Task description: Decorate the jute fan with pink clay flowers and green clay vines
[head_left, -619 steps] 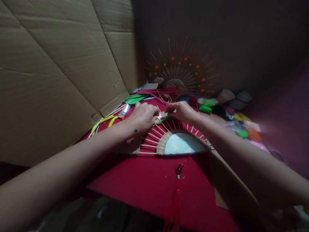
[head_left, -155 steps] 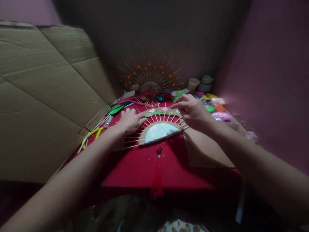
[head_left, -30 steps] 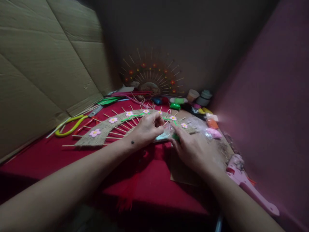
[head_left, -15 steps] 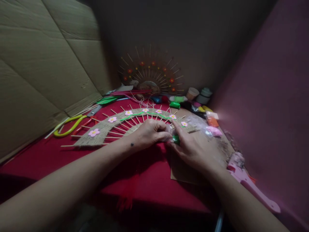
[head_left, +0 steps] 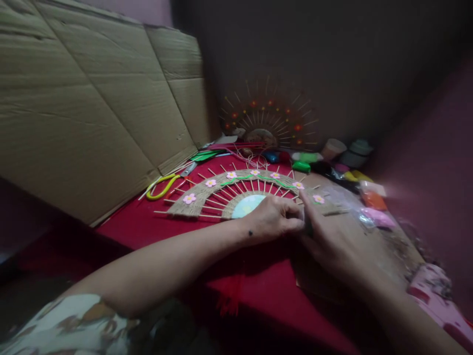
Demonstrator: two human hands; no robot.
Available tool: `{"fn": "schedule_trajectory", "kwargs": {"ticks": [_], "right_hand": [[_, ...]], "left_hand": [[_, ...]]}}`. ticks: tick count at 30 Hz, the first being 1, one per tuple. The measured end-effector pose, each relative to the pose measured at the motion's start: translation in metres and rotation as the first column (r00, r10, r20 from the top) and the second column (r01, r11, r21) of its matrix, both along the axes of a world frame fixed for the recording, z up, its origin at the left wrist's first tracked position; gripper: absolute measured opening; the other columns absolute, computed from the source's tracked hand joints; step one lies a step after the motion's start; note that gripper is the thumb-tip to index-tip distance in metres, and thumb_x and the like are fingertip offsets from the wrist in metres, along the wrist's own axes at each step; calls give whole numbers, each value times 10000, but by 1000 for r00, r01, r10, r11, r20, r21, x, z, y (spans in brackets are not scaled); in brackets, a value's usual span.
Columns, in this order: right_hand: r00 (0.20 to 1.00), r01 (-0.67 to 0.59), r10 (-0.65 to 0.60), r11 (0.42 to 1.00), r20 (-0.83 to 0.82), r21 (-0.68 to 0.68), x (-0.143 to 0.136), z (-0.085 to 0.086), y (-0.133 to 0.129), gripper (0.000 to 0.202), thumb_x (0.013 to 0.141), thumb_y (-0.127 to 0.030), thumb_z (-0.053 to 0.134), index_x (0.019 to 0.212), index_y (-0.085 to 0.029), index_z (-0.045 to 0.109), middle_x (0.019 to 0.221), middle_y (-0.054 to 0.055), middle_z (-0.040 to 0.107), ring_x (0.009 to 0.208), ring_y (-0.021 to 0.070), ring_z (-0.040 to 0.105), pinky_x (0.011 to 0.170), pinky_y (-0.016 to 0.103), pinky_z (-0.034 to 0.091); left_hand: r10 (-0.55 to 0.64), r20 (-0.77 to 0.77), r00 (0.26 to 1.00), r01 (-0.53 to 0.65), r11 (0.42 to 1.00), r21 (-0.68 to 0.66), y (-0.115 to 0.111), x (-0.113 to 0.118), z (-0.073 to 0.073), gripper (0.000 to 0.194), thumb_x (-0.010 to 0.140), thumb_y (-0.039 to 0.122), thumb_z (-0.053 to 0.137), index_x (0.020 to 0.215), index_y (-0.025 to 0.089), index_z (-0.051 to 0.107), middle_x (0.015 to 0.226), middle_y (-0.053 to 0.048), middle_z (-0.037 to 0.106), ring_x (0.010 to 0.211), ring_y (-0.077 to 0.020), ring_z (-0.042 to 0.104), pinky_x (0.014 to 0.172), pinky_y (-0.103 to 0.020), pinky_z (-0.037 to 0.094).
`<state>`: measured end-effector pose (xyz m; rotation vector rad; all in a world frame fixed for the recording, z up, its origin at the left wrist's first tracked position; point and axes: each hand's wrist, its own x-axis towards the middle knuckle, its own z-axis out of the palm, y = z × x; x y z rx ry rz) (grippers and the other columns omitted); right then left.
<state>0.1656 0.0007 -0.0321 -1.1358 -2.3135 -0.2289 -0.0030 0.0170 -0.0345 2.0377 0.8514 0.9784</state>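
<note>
A fan-shaped piece of sticks and twine (head_left: pixel 195 197) lies on the red cloth, with pink flowers and a wavy green line along its band. Part of a pale disc (head_left: pixel 246 204) shows at its inner arc. Over the fan's lower right side, my left hand (head_left: pixel 275 217) is closed, thumb and fingers pinched at a small clear wrapper. My right hand (head_left: pixel 321 236) meets it from the right, index finger pointing up near a flower, fingers curled round a dark green packet (head_left: pixel 308 227) that is mostly hidden.
Yellow-handled scissors (head_left: pixel 166 186) lie left of the fan beside a cardboard panel (head_left: pixel 111 98). Behind stands another stick fan (head_left: pixel 269 116) with orange flowers. Clay packets (head_left: pixel 302 166), a cup (head_left: pixel 333 148) and a pink glue gun (head_left: pixel 436 296) sit at the back and right.
The view has swung left, so everything appears further right. The pale disc now shows beside my left hand, and the green packet between my hands is more hidden.
</note>
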Motion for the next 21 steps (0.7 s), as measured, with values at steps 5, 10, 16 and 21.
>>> {"fn": "schedule_trajectory", "kwargs": {"ticks": [5, 10, 16, 21], "right_hand": [[988, 49, -54, 998, 143, 40, 0, 7, -4, 631, 794, -335, 495, 1396, -186, 380, 1041, 190, 662, 818, 349, 646, 639, 492, 507], [988, 36, -46, 997, 149, 69, -1, 7, -4, 598, 817, -276, 459, 1396, -148, 375, 1003, 188, 678, 721, 283, 653, 615, 416, 503], [975, 88, -89, 996, 201, 10, -1, 5, -6, 635, 811, -234, 472, 1420, -125, 329, 945, 171, 691, 639, 244, 640, 588, 366, 484], [949, 153, -154, 988, 276, 25, 0, 13, -6, 594, 846, -337, 467, 1406, -165, 365, 941, 175, 687, 708, 289, 643, 576, 387, 478]], "left_hand": [[-79, 49, 996, 83, 993, -87, 2, -5, 6, 107, 741, 111, 536, 663, 137, 604, 616, 33, 540, 610, -85, 500, 596, -195, 405], [-85, 25, 996, 86, 993, -76, 2, -6, 5, 126, 754, 156, 589, 630, 140, 581, 623, 29, 527, 631, -91, 497, 621, -210, 392], [-63, 54, 997, 66, 996, -67, 1, -1, 1, 111, 719, 74, 556, 632, 136, 586, 678, 22, 541, 678, -95, 499, 678, -226, 387], [-156, 137, 978, 194, 918, -346, 2, -12, 16, 104, 761, 161, 565, 661, 134, 575, 576, 37, 505, 515, -68, 443, 516, -204, 357]]}}
